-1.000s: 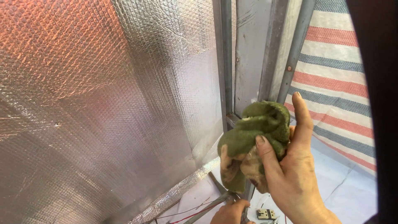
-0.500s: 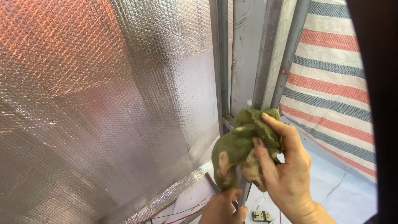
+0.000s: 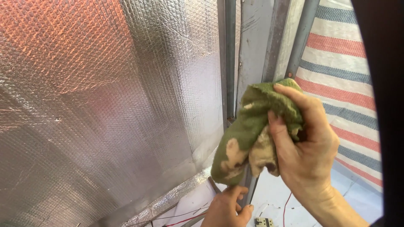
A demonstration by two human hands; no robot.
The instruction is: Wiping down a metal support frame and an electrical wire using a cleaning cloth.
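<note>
While the right hand (image 3: 309,155) bunches the stained green cloth rag (image 3: 252,130) tight against the upright grey metal post (image 3: 252,50), the left hand (image 3: 227,208) pinches the post just below the rag. Looks like mid-wipe to me; next stroke needs firm pressure along that post, beside the silver bubble-foil sheet (image 3: 105,105).

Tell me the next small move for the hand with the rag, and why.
Probably slide the right hand and green rag along the grey metal post: the rag is bunched against the post, and the left hand grips its lower part.
</note>
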